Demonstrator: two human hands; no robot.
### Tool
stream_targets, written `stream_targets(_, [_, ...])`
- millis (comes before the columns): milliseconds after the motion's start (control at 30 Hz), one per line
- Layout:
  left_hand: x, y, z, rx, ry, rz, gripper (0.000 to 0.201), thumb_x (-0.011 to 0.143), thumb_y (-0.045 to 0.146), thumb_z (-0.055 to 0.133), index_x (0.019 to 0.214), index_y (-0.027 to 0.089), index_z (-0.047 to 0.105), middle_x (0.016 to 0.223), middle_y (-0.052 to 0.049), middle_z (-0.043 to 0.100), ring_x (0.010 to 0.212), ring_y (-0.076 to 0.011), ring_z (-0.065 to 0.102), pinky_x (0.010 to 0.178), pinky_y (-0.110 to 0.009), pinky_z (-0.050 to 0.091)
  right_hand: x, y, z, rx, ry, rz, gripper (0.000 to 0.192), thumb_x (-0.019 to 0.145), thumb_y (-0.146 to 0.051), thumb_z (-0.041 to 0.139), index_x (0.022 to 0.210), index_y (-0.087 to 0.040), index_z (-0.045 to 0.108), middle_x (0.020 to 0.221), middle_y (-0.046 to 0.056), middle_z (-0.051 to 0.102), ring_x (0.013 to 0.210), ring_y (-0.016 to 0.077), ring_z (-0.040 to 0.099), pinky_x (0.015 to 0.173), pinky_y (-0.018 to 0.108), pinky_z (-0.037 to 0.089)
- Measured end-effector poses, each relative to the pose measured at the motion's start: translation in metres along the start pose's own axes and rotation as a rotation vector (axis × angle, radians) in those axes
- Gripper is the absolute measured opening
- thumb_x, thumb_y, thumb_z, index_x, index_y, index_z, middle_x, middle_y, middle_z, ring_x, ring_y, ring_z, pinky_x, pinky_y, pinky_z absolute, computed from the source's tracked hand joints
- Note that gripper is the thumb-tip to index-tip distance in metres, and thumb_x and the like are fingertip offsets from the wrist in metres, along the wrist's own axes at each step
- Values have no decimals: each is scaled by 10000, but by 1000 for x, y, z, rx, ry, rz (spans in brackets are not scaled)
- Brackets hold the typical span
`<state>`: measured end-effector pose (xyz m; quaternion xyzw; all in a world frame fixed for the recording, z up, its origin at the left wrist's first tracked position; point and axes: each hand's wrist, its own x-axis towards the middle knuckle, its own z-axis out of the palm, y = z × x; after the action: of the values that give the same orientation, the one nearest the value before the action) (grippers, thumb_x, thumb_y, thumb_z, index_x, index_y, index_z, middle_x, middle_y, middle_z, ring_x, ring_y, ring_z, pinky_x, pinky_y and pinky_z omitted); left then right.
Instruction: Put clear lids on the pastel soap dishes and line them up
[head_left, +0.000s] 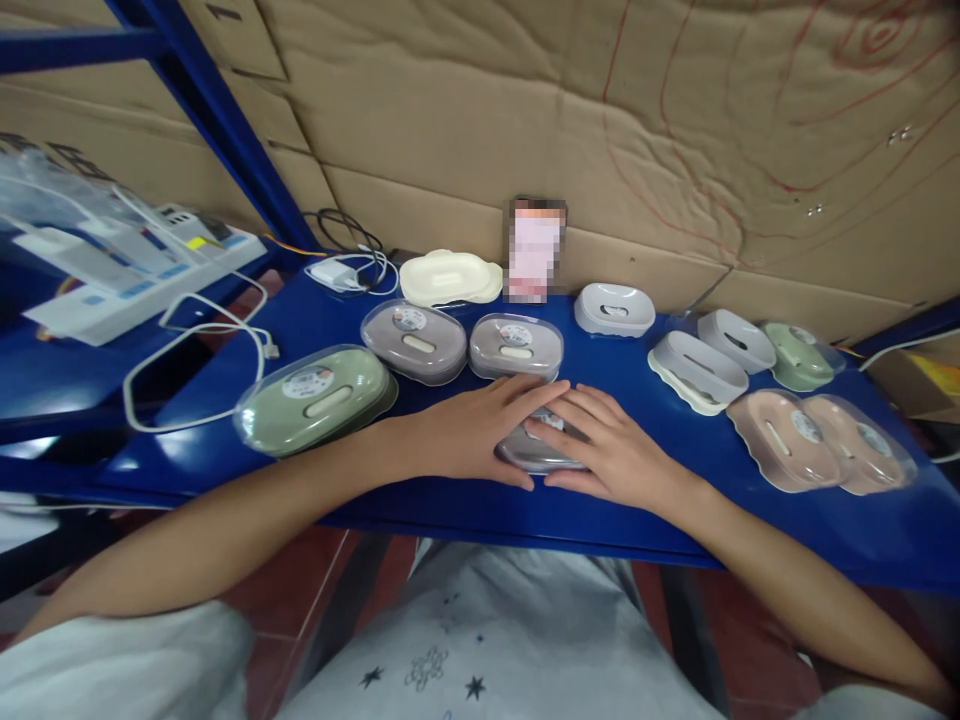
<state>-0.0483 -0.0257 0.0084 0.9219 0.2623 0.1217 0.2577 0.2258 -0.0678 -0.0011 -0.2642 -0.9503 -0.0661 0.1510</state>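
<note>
Both hands lie flat on a grey soap dish (536, 452) wrapped in clear plastic, at the front middle of the blue counter (465, 500). The left hand (480, 430) covers its left half and the right hand (604, 450) its right, fingers (525, 395) loosely spread and meeting on top; forearms reach in low from both sides. Around it lie more wrapped dishes: a green dish (315, 397), two grey dishes (414, 341), pink dishes (821, 440), and unwrapped white ones (613, 308). Round labels sit on the lids, too small to read.
</note>
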Motion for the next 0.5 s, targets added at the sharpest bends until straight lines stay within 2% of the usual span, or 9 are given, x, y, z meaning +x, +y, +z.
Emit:
stream_targets(133, [0, 3, -2, 112, 9, 45, 1182, 871, 612, 867, 1749, 241, 168, 1714, -200, 409, 1584, -363, 435, 1264, -524, 420, 0, -2, 1, 66, 4, 6, 646, 1055, -559, 630, 1581, -204, 507, 1587, 185, 556, 1530, 349, 453, 1262, 602, 392])
stream_targets(233, [1, 7, -7, 259, 70, 107, 1099, 899, 700, 792, 1725, 206, 261, 1673, -207, 470, 1552, -379, 470, 1256, -542, 419, -2, 1, 3, 128, 60, 33, 526, 1023, -456, 646, 1471, -191, 566, 1505, 174, 608, 1492, 340, 489, 1294, 627, 310])
stream_targets(333, [-7, 21, -24, 489, 185, 137, 775, 1017, 645, 670, 1628, 217, 461, 1593, -178, 572, 1453, -377, 570, 1208, -546, 458, -3, 3, 0, 146, 112, 56, 388, 992, -397, 658, 1329, -208, 627, 1367, 143, 679, 1400, 324, 562, 1266, 605, 328])
stream_targets(433, [-36, 36, -44, 707, 355, 37, 402, 1104, 429, 588, 1430, 198, 631, 1423, -152, 695, 1307, -343, 670, 1135, -513, 509, -2, 3, -6, 113, 96, 41, 388, 1037, -381, 648, 1386, -214, 624, 1390, 133, 692, 1387, 309, 572, 1229, 558, 361])
stream_targets(500, [-70, 41, -52, 786, 488, -108, 344, 1103, 400, 577, 1345, 167, 651, 1347, -165, 718, 1232, -354, 698, 1074, -519, 539, 0, 1, -9, 86, 69, 17, 435, 1074, -363, 616, 1487, -229, 584, 1462, 121, 678, 1417, 298, 555, 1219, 534, 365])
